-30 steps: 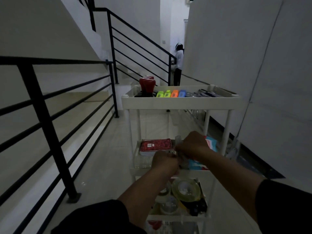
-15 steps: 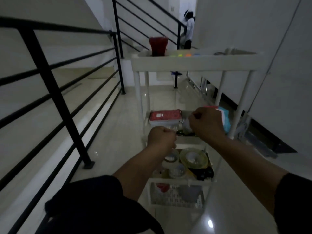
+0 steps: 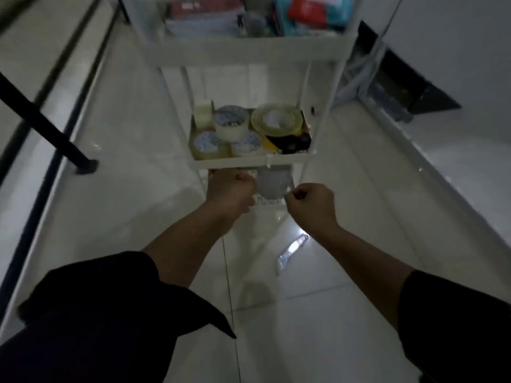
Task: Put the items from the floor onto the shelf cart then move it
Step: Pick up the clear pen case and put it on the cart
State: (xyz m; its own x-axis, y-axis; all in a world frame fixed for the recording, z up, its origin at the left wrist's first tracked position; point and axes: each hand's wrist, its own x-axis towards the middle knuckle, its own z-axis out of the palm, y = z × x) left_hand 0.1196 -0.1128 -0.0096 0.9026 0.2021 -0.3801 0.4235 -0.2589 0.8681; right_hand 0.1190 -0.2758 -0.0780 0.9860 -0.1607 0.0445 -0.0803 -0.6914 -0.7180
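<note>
Black sleeves in foreground; both hands had dropped from the middle tier down to the lowest tier of the shelf cart (image 3: pixel 249 52) since half a second earlier. Left hand (image 3: pixel 231 192) and right hand (image 3: pixel 311 201) were curled at its front rim; what they held, cannot tell. Loading looked finished, moving probably next. Tape rolls (image 3: pixel 231 125) filled the tier above. Railing post (image 3: pixel 44 124) left, wall right: narrow lane, floor open ahead.

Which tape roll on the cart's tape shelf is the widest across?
The yellowish roll at the shelf's back right, lying flat beside the black items. It is wider across than the white roll and the front rolls.
</note>
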